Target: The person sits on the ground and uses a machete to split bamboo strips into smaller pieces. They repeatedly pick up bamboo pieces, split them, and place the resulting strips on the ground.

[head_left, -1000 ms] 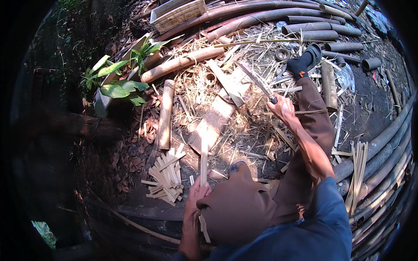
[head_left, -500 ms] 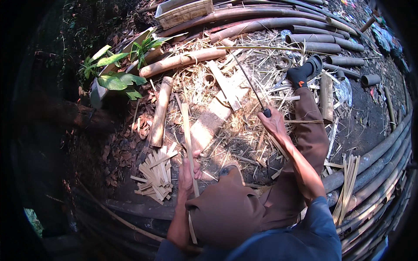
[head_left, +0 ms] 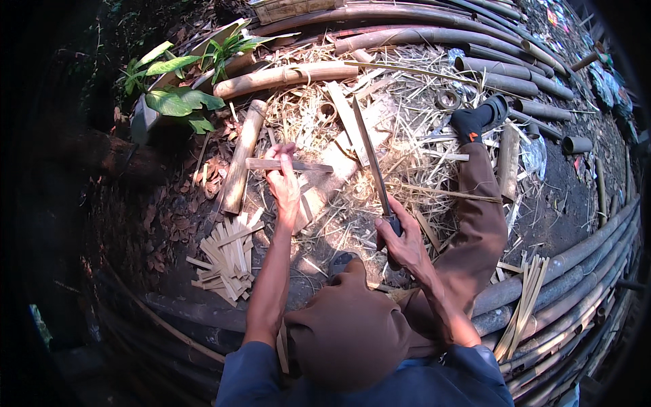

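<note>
My left hand (head_left: 283, 180) is closed around a bamboo strip (head_left: 312, 166) that lies crosswise in its fingers. In my right hand (head_left: 403, 237) is a machete (head_left: 371, 152), gripped by its dark handle, its long narrow blade tilted away and slightly left. Beneath and between the hands lies a flat wooden board (head_left: 310, 203) on the ground. A paler split bamboo piece (head_left: 348, 122) rests at its far end, left of the blade. Left of my left forearm sits a pile of short bamboo slats (head_left: 229, 261).
Shavings (head_left: 420, 136) cover the ground ahead. Bamboo poles (head_left: 434, 39) lie across the back, and more poles (head_left: 569, 271) curve along the right with a bundle of strips (head_left: 525, 305) on them. A short bamboo log (head_left: 245, 156) and a leafy plant (head_left: 176, 102) are at left.
My left hand has moved forward from beside my knee, and the strip in it now lies crosswise. My right hand has come lower and left, with the machete's blade turned broader to view.
</note>
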A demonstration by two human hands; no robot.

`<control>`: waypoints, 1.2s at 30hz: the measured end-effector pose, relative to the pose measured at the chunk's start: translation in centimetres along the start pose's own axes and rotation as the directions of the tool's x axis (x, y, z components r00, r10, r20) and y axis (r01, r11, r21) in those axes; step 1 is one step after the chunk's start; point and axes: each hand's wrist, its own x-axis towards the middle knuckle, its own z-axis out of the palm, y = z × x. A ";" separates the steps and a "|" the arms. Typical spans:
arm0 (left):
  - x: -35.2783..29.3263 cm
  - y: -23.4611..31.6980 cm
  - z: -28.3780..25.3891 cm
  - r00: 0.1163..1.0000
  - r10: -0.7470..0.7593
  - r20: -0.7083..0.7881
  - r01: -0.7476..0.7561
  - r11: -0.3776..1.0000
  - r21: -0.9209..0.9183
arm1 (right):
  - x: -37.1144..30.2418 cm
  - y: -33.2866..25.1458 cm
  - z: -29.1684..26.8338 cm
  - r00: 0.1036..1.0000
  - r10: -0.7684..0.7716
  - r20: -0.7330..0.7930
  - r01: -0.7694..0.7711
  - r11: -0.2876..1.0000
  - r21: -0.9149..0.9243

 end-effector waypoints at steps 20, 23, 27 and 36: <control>-5.0 1.5 6.0 0.950 -0.039 0.308 0.140 0.940 -0.312 | 1.3 -7.8 3.1 0.969 0.113 0.219 -0.188 0.914 0.359; -5.4 0.9 6.0 0.932 -0.145 0.332 0.255 0.914 -0.316 | 1.0 -8.0 2.9 0.963 0.136 0.231 -0.212 0.915 0.343; -5.4 0.1 6.2 0.924 -0.134 0.358 0.276 0.881 -0.384 | 0.9 -7.9 2.8 0.959 0.159 0.235 -0.235 0.910 0.342; -5.6 0.6 6.2 0.915 -0.173 0.364 0.316 0.868 -0.383 | 0.7 -8.0 2.8 0.952 0.196 0.234 -0.273 0.890 0.364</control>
